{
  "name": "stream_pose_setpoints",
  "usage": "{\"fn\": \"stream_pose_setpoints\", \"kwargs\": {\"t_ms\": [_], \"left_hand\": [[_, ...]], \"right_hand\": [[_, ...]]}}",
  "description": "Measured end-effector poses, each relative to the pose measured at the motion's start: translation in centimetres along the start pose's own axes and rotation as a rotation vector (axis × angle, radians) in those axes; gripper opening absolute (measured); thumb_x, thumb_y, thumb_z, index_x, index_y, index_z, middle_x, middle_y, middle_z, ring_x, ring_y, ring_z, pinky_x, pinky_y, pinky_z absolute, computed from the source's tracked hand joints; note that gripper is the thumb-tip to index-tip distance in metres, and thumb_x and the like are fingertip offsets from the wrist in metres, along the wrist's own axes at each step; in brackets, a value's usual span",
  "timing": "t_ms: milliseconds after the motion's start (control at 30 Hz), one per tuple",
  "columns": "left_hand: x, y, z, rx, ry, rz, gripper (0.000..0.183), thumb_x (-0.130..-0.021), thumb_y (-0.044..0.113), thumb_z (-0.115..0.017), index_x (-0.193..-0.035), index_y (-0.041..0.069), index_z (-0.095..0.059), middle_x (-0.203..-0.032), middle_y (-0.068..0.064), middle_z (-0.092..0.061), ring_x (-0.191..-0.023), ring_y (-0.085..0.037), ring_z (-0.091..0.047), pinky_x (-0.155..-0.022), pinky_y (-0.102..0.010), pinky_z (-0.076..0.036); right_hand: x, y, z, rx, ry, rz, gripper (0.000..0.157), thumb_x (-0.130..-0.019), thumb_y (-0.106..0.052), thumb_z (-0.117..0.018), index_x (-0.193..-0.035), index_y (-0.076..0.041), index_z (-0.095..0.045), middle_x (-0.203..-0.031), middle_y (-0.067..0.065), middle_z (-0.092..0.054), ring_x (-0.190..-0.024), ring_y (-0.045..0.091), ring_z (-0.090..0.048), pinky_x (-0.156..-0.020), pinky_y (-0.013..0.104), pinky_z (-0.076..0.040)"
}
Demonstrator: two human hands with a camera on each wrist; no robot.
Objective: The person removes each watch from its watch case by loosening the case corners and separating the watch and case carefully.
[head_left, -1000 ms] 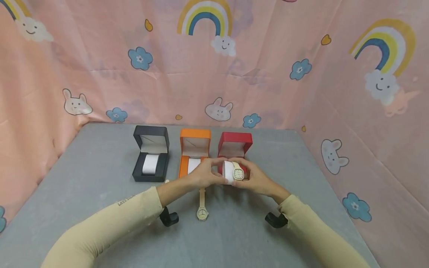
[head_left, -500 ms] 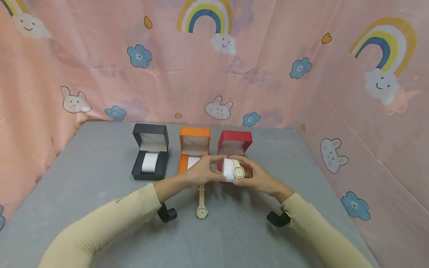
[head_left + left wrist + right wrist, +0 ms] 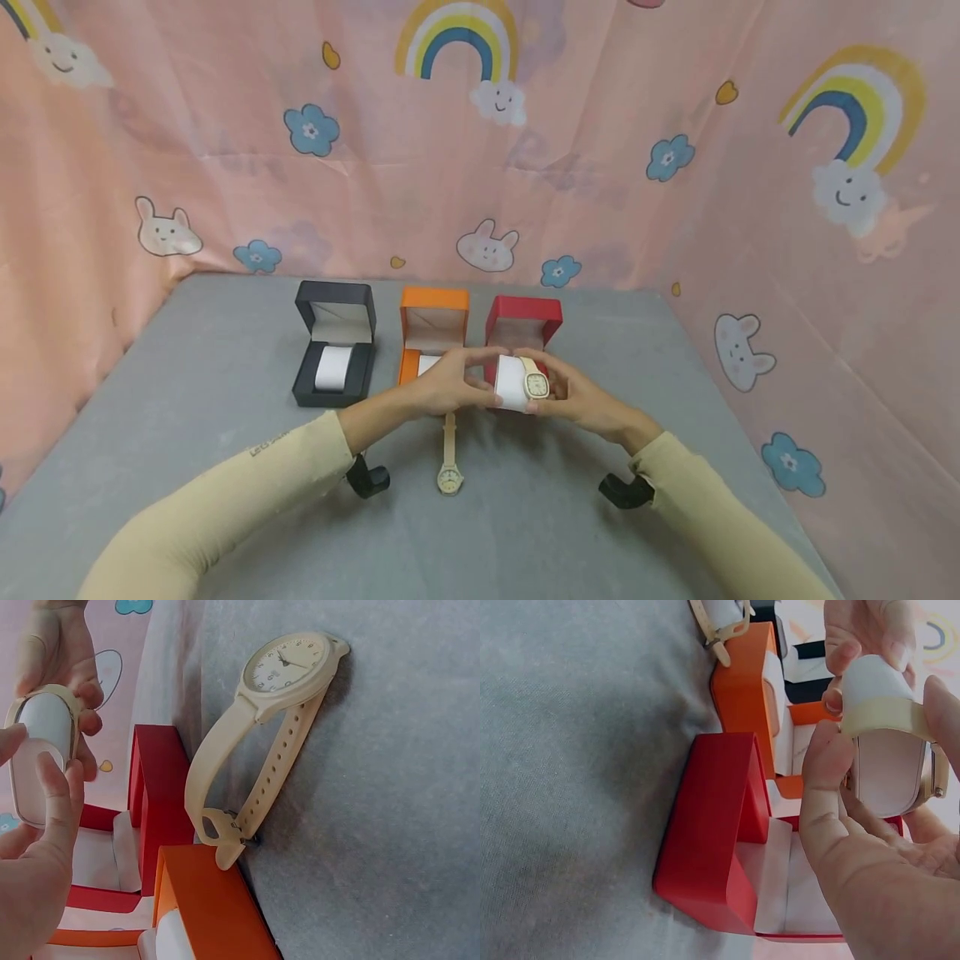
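Above the open red watch box, both hands hold a white watch cushion with a cream square-faced watch strapped around it near its right end. My left hand pinches the cushion's left end between thumb and fingers. My right hand grips the watch and the cushion's right end; in the right wrist view its thumb and fingers lie on either side of the cream strap. A second cream watch, round-faced and buckled into a loop, lies on the table in front of the orange box.
An open orange watch box with a white cushion stands left of the red one, partly behind my left hand. Farther left is an open black watch box with its white cushion. A patterned pink curtain hangs behind the grey table.
The hands have drawn slightly apart, and more of the white cushion shows between the left fingers and the watch. The boxes and the round watch stay in place.
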State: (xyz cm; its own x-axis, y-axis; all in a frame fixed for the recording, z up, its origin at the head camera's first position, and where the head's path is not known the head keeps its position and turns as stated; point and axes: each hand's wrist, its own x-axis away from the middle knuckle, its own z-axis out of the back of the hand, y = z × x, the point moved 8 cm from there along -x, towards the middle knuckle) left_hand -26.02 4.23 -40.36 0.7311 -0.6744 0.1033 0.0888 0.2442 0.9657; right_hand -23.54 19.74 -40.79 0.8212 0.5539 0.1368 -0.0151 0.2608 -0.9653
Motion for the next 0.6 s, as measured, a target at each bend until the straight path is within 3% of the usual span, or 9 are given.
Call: {"fn": "stream_pose_setpoints", "kwargs": {"t_ms": [133,233,367,600], "left_hand": [[0.09,0.07,0.02,0.000,0.002,-0.016,0.074,-0.089,0.007,-0.076,-0.154,0.011,-0.041,-0.154,-0.012,-0.046,-0.098,-0.020,-0.072,-0.081,-0.029,-0.061],[0.17,-0.01,0.19,-0.011,0.008,-0.015,0.075,-0.089,0.009,-0.076,-0.155,0.012,-0.041,-0.154,-0.012,-0.047,-0.099,-0.019,-0.072,-0.080,-0.027,-0.060],[0.34,-0.22,0.47,-0.023,0.023,-0.010,0.075,-0.089,0.009,-0.076,-0.155,0.009,-0.041,-0.153,-0.013,-0.048,-0.098,-0.019,-0.073,-0.081,-0.028,-0.060],[0.43,-0.72,0.67,-0.035,0.042,0.021,0.074,-0.089,0.014,-0.077,-0.154,0.014,-0.043,-0.152,-0.012,-0.049,-0.096,-0.018,-0.073,-0.083,-0.028,-0.059]], "right_hand": [[0.26,0.07,0.09,0.001,-0.008,-0.003,0.075,-0.096,-0.011,-0.068,-0.158,-0.027,-0.029,-0.134,0.013,-0.047,-0.110,0.026,-0.059,-0.088,0.040,-0.058],[0.43,0.15,0.27,-0.005,0.007,-0.014,0.076,-0.096,-0.011,-0.068,-0.159,-0.025,-0.028,-0.138,0.012,-0.044,-0.110,0.026,-0.059,-0.090,0.039,-0.059],[0.45,0.40,0.47,-0.015,0.035,-0.046,0.078,-0.095,-0.014,-0.070,-0.160,-0.021,-0.027,-0.146,0.011,-0.039,-0.122,0.026,-0.047,-0.093,0.032,-0.057],[0.34,0.85,0.75,-0.020,0.069,-0.070,0.078,-0.095,-0.017,-0.071,-0.160,-0.021,-0.030,-0.158,0.015,-0.032,-0.130,0.032,-0.042,-0.094,0.026,-0.055]]}}
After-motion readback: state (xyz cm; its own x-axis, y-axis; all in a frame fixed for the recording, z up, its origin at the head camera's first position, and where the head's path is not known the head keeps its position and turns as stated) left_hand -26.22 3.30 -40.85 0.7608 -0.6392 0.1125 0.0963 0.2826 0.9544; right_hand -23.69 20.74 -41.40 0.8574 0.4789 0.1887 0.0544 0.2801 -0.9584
